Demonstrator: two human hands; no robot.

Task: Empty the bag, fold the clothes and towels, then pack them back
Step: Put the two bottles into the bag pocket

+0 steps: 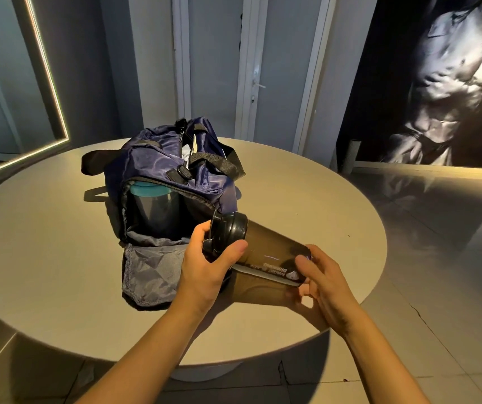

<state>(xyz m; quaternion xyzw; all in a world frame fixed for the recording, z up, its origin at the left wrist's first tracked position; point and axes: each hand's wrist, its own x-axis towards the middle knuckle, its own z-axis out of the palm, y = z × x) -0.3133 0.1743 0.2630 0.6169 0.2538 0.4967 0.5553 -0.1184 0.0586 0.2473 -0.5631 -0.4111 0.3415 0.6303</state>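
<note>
Dark shaker bottle (266, 249) held sideways just above round table (306, 199), beside navy bag (169, 161). Lid end gripped by left hand (204, 269), base gripped by right hand (324, 284). Rigid smooth plastic, likely light, possibly slippery; best held round body, not lid. Second bottle (149, 199) seen in open end pocket; bag soft, slumped.

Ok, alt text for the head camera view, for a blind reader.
A left hand at the black lid and a right hand at the base hold a dark shaker bottle sideways over a round table. Behind it, a navy duffel bag with its end pocket open shows a teal-lidded bottle.
</note>
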